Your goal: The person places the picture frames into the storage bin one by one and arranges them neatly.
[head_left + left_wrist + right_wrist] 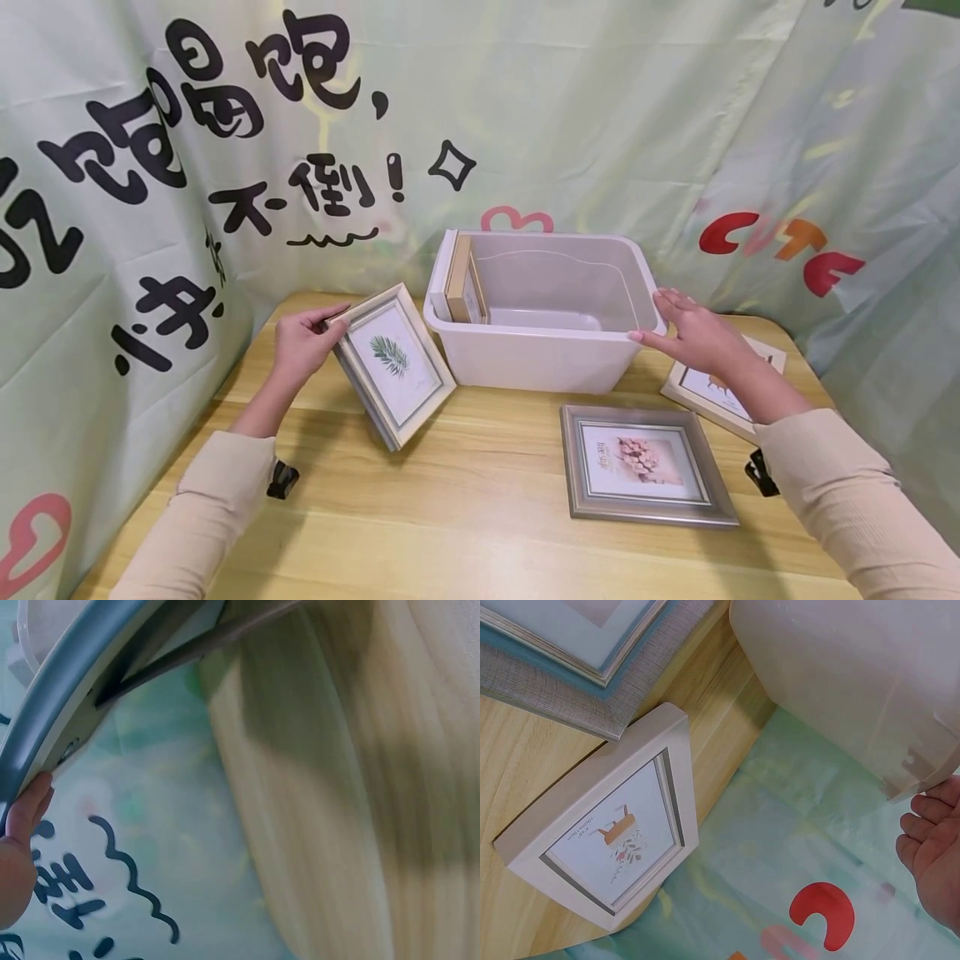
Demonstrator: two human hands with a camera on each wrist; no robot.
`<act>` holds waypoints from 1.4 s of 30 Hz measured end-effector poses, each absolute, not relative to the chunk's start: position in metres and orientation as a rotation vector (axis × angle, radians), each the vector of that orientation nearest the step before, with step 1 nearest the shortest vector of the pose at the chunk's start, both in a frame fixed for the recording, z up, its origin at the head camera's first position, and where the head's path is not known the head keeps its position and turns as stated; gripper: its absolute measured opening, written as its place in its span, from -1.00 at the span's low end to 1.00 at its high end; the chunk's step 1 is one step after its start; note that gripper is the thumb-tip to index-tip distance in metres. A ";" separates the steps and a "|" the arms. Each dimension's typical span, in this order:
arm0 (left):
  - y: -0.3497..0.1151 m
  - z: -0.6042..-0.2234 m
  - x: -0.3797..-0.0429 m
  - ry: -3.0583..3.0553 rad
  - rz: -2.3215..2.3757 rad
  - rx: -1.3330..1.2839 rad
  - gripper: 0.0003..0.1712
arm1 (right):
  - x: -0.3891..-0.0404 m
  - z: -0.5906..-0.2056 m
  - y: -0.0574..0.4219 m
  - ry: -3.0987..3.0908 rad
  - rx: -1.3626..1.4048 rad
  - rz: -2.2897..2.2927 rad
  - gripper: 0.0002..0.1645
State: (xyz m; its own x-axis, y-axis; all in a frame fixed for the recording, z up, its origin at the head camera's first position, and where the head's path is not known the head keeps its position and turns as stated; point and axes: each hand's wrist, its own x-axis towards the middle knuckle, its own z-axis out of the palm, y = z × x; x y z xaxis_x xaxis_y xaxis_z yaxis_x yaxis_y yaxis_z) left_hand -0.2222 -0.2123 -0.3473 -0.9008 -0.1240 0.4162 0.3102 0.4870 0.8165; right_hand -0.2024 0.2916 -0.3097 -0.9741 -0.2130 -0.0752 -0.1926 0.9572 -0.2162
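My left hand (303, 340) pinches a silvery picture frame (360, 373) by its upper left corner, thumb on the front. Behind a pale border, its print shows a green leaf. The frame tilts beside the left end of a white plastic bin (532, 358); in the left wrist view its edge and back stand (202, 643) show. My right hand (693, 332) holds the bin's right rim near the front corner, also seen in the right wrist view. Inside the bin, a wooden-edged frame (467, 283) and a white frame (445, 279) stand upright against the left wall.
A grey-brown frame with a pink flower print (647, 465) lies face up on the wooden table (450, 517). Behind it, partly under my right forearm, lies a whitish frame (592, 817) with an orange picture. Printed cloth (585, 125) hangs around the table's back and sides.
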 end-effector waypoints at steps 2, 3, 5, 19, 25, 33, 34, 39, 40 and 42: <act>-0.206 -0.345 -0.220 -2.256 -1.367 -0.185 -0.77 | -0.202 -0.310 0.292 3.013 -0.309 -0.317 0.14; -0.203 -0.345 -0.218 -2.225 -1.361 -0.205 -0.78 | -0.202 -0.310 0.292 3.014 -0.309 -0.317 0.14; -0.197 -0.343 -0.216 -2.167 -1.352 -0.249 -0.80 | -0.202 -0.310 0.292 3.015 -0.312 -0.313 0.13; -0.173 -0.341 -0.212 -1.929 -0.977 -0.440 -0.76 | -0.203 -0.311 0.293 3.027 -0.332 -0.302 0.13; -0.166 -0.334 -0.213 -1.876 -0.817 -0.532 -0.78 | -0.202 -0.311 0.293 3.020 -0.323 -0.305 0.13; -0.159 -0.324 -0.217 -1.805 -0.770 -0.480 -0.78 | -0.202 -0.310 0.293 3.019 -0.321 -0.311 0.13; -0.158 -0.321 -0.217 -1.802 -0.765 -0.472 -0.78 | -0.202 -0.310 0.293 3.017 -0.321 -0.309 0.13; -0.153 -0.306 -0.215 -1.789 -0.768 -0.430 -0.78 | -0.202 -0.310 0.293 3.014 -0.326 -0.311 0.13; -0.152 -0.302 -0.214 -1.789 -0.767 -0.422 -0.78 | -0.202 -0.310 0.293 3.013 -0.325 -0.312 0.13; -0.150 -0.295 -0.213 -1.788 -0.769 -0.404 -0.77 | -0.202 -0.309 0.292 3.012 -0.323 -0.317 0.14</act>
